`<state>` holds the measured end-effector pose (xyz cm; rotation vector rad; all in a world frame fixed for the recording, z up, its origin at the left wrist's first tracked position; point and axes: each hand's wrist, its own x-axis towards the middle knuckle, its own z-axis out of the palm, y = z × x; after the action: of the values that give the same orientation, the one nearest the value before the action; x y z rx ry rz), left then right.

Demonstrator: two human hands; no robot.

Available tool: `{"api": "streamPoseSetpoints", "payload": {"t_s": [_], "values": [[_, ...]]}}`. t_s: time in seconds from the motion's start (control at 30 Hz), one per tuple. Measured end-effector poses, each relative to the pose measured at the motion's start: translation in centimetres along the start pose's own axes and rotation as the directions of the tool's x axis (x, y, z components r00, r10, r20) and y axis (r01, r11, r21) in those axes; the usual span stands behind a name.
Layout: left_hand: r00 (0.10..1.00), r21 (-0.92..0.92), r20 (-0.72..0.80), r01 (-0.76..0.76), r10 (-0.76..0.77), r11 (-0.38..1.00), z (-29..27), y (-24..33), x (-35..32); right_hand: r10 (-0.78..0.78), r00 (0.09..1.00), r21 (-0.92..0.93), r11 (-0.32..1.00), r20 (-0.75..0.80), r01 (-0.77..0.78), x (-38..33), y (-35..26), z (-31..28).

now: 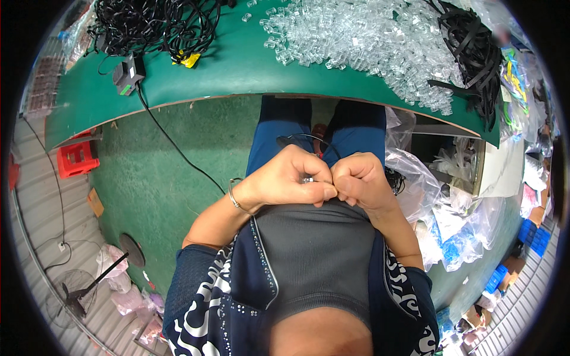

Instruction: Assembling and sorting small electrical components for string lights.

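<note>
My left hand (292, 176) and my right hand (361, 180) meet in front of my chest, fingertips pressed together. A small clear plastic piece (306, 179) shows between the curled fingers and thumb of the left one. My right hand is closed in a pinch; what it holds is hidden by the fingers. Just beyond the hands, a thin black cord (310, 136) loops over my lap and runs down behind them. Many similar clear plastic pieces (362, 38) lie heaped on the green table (237, 80).
Black cords (160, 26) lie tangled at the table's far left, near a small black device (129, 75) with a cable hanging off the edge. Black straps (472, 53) lie at the right. Plastic bags (457, 219) crowd the right side. A red stool (78, 159) and a fan (74, 293) stand left.
</note>
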<state>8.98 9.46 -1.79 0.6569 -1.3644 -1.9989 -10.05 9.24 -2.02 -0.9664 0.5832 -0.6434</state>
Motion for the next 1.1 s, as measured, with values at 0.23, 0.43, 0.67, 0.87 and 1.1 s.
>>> {"api": "streamPoseSetpoints", "payload": {"t_s": [0.23, 0.43, 0.67, 0.87, 1.1], "values": [[0.995, -0.489, -0.058, 0.044, -0.083, 0.871, 0.6, -1.4, -0.7, -0.157, 0.987, 0.306, 0.941, 0.022, 0.143, 0.1, 1.2, 1.0], [0.984, -0.537, -0.102, 0.068, -0.146, 0.841, 1.1, -1.3, -0.5, -0.047, 0.999, 0.483, 0.874, -0.017, 0.05, -0.4, 1.0, 0.8], [0.959, -0.159, -0.174, 0.194, -0.221, 0.968, 0.5, -0.1, -0.5, -0.503, 0.856, -0.808, 0.452, 0.12, 0.379, 1.3, -1.8, -0.4], [0.974, -0.128, -0.121, 0.174, -0.19, 0.976, -0.3, 0.2, -1.0, -0.527, 0.849, -0.747, 0.552, 0.033, 0.371, 1.1, -0.3, -0.1], [0.979, -0.252, -0.134, 0.117, -0.155, 0.961, 0.0, 0.3, -1.0, -0.561, 0.827, -0.676, 0.616, -0.018, 0.403, 1.3, 0.4, -0.4]]}}
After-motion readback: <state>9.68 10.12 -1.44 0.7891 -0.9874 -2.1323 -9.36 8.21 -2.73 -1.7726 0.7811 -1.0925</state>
